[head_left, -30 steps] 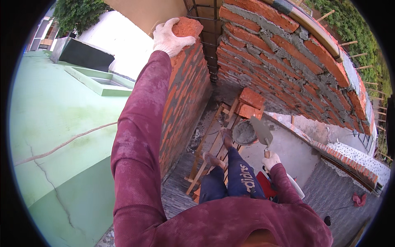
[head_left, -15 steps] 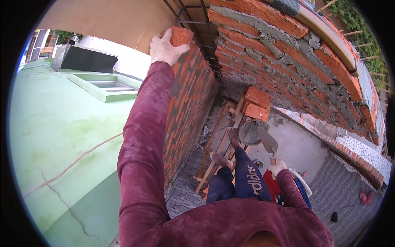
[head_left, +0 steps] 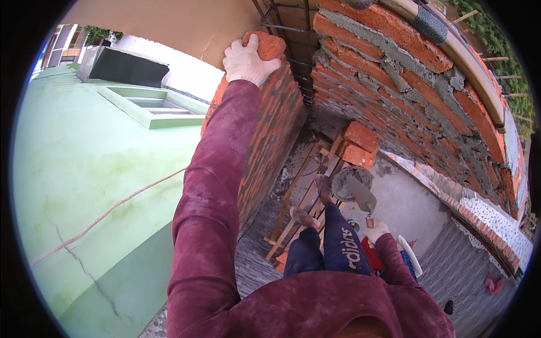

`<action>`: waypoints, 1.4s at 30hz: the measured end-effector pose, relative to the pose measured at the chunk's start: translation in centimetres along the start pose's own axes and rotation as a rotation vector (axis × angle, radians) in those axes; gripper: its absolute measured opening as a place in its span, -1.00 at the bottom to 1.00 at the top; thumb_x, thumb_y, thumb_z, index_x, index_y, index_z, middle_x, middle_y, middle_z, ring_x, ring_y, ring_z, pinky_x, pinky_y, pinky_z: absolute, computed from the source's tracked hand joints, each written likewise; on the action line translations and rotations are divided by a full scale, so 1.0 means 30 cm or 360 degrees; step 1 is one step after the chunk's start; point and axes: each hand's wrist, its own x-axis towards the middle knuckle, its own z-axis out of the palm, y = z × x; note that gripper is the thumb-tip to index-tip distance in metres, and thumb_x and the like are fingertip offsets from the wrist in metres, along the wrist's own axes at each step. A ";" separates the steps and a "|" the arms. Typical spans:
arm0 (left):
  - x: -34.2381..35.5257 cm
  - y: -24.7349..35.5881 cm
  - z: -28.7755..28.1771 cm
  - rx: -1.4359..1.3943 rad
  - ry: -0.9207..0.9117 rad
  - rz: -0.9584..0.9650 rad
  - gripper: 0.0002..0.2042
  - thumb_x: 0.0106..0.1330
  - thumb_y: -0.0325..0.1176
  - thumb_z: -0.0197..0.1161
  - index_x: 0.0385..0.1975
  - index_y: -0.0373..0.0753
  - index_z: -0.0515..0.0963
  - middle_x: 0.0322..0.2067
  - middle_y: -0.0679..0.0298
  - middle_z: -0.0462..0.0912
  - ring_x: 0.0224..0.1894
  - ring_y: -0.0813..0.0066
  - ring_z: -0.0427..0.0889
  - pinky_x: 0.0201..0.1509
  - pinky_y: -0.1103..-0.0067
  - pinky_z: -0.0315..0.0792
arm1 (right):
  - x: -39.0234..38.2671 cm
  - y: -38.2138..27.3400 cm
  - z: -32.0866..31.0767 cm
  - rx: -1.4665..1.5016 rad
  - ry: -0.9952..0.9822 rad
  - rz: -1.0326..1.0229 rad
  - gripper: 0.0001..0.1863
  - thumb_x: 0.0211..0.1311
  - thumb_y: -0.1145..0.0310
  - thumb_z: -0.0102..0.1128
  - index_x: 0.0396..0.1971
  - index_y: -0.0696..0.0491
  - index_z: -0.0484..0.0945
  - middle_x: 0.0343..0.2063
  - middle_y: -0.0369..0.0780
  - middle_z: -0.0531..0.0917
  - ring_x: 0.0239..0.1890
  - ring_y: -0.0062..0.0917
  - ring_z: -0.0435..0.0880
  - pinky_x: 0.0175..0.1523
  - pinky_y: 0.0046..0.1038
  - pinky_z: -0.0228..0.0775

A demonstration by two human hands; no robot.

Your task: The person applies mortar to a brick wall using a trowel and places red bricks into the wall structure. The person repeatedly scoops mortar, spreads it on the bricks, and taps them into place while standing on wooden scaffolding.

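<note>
My left hand (head_left: 247, 62), in a pale knitted work glove, is closed round an orange-red brick (head_left: 272, 46) at the top end of the left brick wall (head_left: 269, 127). Its fingers lie over the brick's left side. Low down on the right, my gloved right hand (head_left: 376, 230) grips a trowel (head_left: 362, 196) by its handle. The trowel's blade, smeared grey, points up and left over the rim of a round bucket (head_left: 340, 185) of wet mortar. Whether the blade touches the mortar, I cannot tell.
Several loose bricks (head_left: 359, 143) are stacked beyond the bucket. My feet stand on a wooden plank platform (head_left: 298, 217). A mortared brick wall (head_left: 406, 96) rises at right, with a curved wooden handle (head_left: 462, 53) along its top. Steel rebar (head_left: 287, 23) stands in the corner.
The whole view has shifted, so the walls and my left hand appear further right. My left hand stays on the brick. The trowel blade now overlaps the bucket more.
</note>
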 end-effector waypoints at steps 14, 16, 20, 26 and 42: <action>-0.030 -0.279 -0.058 -0.0174 0.0067 0.0901 -0.63 0.45 -0.31 0.18 0.18 -0.31 0.55 0.33 0.00 0.45 0.34 -0.02 0.43 0.39 0.23 0.43 | -0.357 -0.454 -0.188 0.0726 0.0065 -0.1003 -0.59 0.42 0.18 0.16 0.08 0.16 0.50 -0.52 -0.23 0.56 -0.51 -0.61 0.57 -0.36 -0.46 0.42; -0.034 -0.294 -0.076 -0.0248 -0.0114 0.0911 -0.63 0.50 -0.30 0.16 0.21 -0.34 0.54 0.32 0.00 0.47 0.37 -0.02 0.41 0.41 0.25 0.40 | -0.411 -0.559 -0.219 0.1034 0.0275 -0.1517 -0.60 0.45 0.15 0.12 0.04 0.17 0.49 -0.46 -0.24 0.63 -0.51 -0.61 0.56 -0.33 -0.50 0.41; -0.143 -0.358 -0.054 -0.0384 -0.0074 0.0819 -0.42 0.50 -0.08 0.22 0.39 -0.32 0.42 0.45 -0.01 0.34 0.49 -0.04 0.30 0.52 0.24 0.29 | -0.506 -0.906 -0.340 0.1159 0.0408 -0.2069 -0.42 0.41 -0.06 0.34 0.04 0.18 0.50 -0.19 -0.10 0.76 -0.15 -0.43 0.78 0.09 -0.35 0.57; -0.212 -0.315 0.016 -0.0478 0.0004 0.0571 -0.13 0.36 0.21 0.32 0.50 -0.28 0.30 0.55 -0.01 0.19 0.57 -0.06 0.17 0.61 0.20 0.15 | -0.415 -1.392 -0.436 0.0989 0.0348 -0.2600 -0.50 0.31 0.36 0.48 0.17 0.23 0.55 -0.01 -0.14 0.75 0.06 -0.51 0.68 0.24 -0.40 0.52; -0.201 -0.327 0.049 -0.0339 0.0212 0.0629 -0.11 0.29 0.25 0.32 0.48 -0.26 0.34 0.50 0.01 0.29 0.45 -0.04 0.34 0.54 0.17 0.25 | -0.153 -1.864 -0.323 0.0320 0.0717 -0.2504 -0.64 0.28 0.44 0.44 0.07 0.07 0.66 -0.12 -0.30 0.68 0.00 -0.57 0.71 0.18 -0.46 0.57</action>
